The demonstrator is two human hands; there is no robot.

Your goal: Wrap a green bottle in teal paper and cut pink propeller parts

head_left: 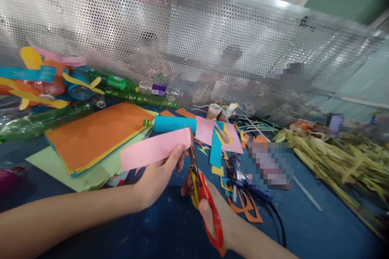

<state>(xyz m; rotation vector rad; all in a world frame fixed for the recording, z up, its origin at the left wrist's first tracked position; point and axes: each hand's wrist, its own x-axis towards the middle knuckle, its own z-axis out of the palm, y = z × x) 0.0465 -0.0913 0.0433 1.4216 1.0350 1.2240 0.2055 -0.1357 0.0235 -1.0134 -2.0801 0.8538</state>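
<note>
My left hand (164,174) pinches a long pink paper strip (152,148) near its right end, thumb on top. In my right hand (217,206) is a pair of scissors (209,206) with a red handle and a yellow one, fingers through the loops. The blades point up and meet the strip's right end; whether they are cutting into it I cannot tell. Just behind the strip lies a bottle wrapped in blue paper (174,124) with a green cap. A blue paper strip (216,149) rests on pink paper right of the blades.
A stack of orange paper (100,133) and light green sheets (88,176) lies on the left. A glue gun (238,172) with a black cord and orange paper scraps (249,206) are on the right. Dried husks (343,166) pile up at far right. Green bottles (133,95) line the perforated metal screen (194,28).
</note>
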